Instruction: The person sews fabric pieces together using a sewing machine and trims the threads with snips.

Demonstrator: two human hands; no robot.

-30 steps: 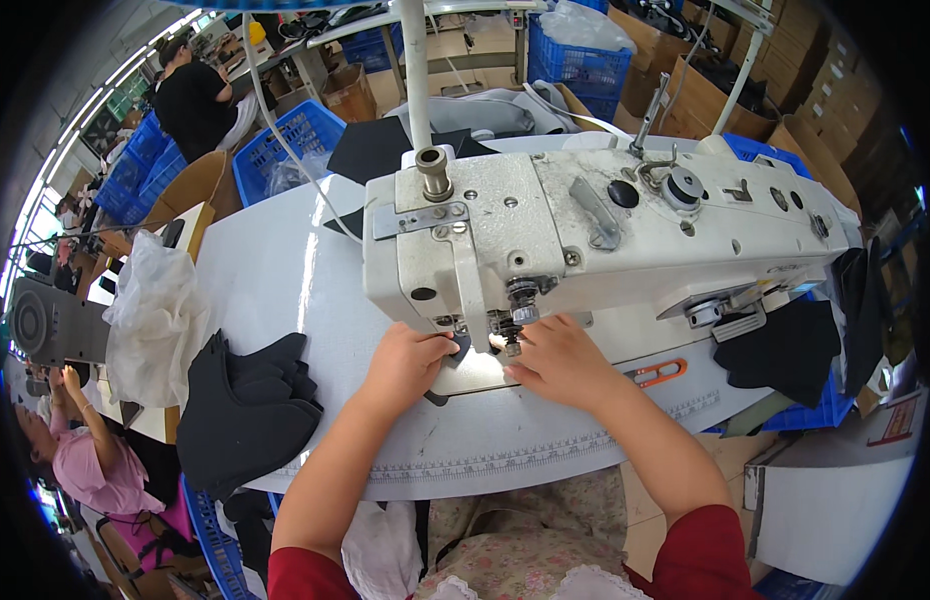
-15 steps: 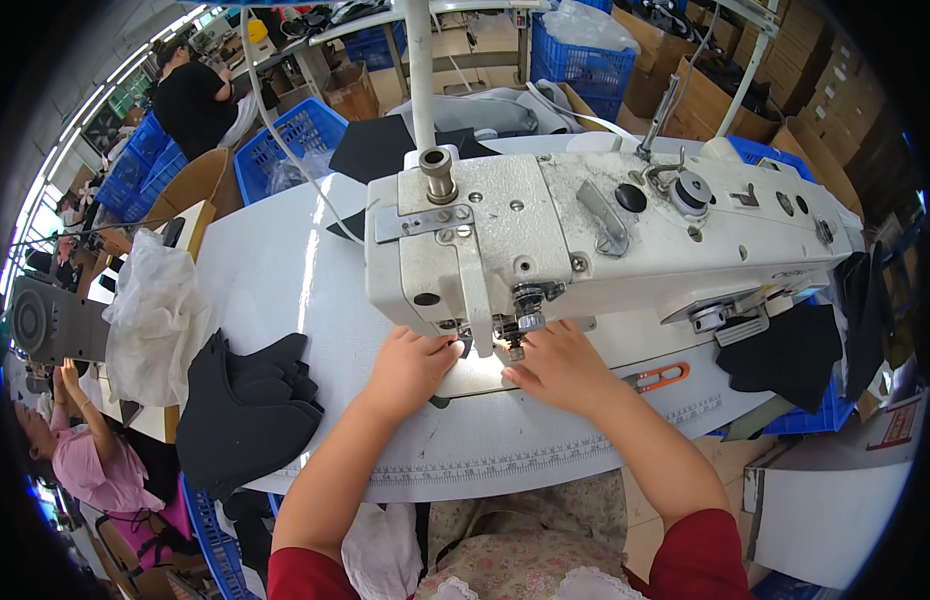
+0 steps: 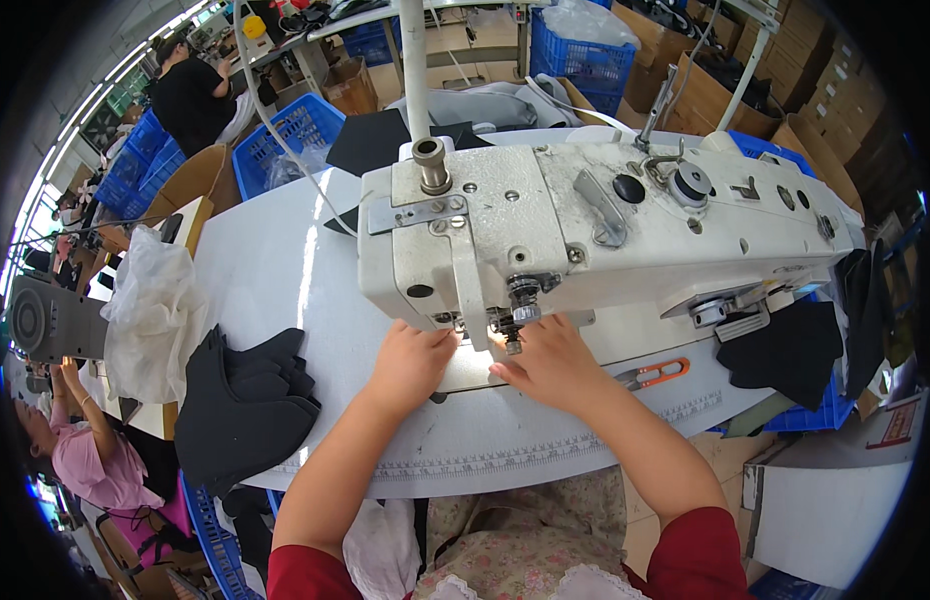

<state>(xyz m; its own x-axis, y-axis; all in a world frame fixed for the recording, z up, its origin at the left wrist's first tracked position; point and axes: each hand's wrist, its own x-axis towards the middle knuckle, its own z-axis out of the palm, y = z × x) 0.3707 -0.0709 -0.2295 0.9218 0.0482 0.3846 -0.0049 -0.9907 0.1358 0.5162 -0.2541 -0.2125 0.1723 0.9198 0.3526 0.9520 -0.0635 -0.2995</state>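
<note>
A white sewing machine [image 3: 525,235] stands across the table, its needle end over both hands. My left hand [image 3: 413,362] is left of the presser foot, thumb and fingers drawn together at the lit needle area. Whatever lies in those fingertips is too small and hidden to make out. On the right of the needle, my right hand [image 3: 550,365] rests on the machine bed, thumb stretched out and apart from the fingers. Its fingertips disappear behind the machine's thread-tension knob [image 3: 525,300]. Orange-handled thread snips [image 3: 665,371] lie just right of that hand.
Black cut pieces [image 3: 247,405] are stacked on the table at left; more black pieces [image 3: 785,350] lie at right. A measuring scale [image 3: 545,457] runs along the table's front edge. Blue crates [image 3: 285,130], cartons [image 3: 685,100] and two other people surround the table.
Both hands keep nearly the same places at the needle area. The right thumb has shifted slightly left. A dark edge seen beside the left fingertips earlier is now hardly visible.
</note>
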